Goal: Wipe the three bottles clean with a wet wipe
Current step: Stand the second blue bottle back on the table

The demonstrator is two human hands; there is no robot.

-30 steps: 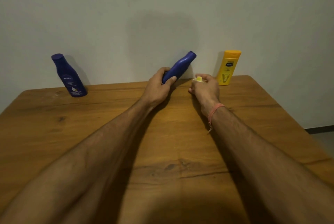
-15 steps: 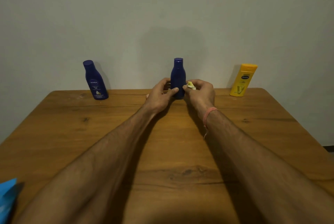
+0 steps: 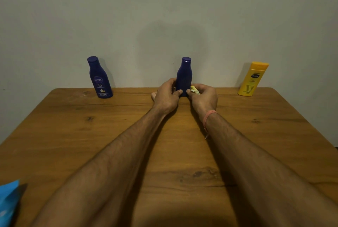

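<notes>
1. Left hand (image 3: 167, 96): fingers curled round the lower body of the middle blue bottle (image 3: 184, 76), thumb laid across its front near the base. The grip covers the bottle's left side; the fingers behind it are hidden.
2. Right hand (image 3: 204, 96): fingers bunched, pinching a small crumpled wet wipe (image 3: 194, 89), pale with a yellowish tint, between thumb and fingertips. The wipe sits just beside the bottle's lower right edge; I cannot tell whether it touches the bottle.
3. The middle blue bottle stands upright at the far edge of the table (image 3: 73, 144), near the wall (image 3: 164, 16), cap on. Its base is hidden behind the two hands, so I cannot tell whether it rests on the table or is lifted slightly.
4. A second blue bottle (image 3: 99, 77), labelled, stands upright at the far left of the table, well apart from both hands.
5. A yellow bottle (image 3: 253, 79) stands at the far right, leaning slightly, also well apart from the hands.
6. A thin pink band (image 3: 209, 115) circles the right wrist.
7. A blue packet (image 3: 8, 203) shows at the near left corner, cut off by the frame edge; its print cannot be made out.
8. Small print on both labelled bottles is too small to read.
</notes>
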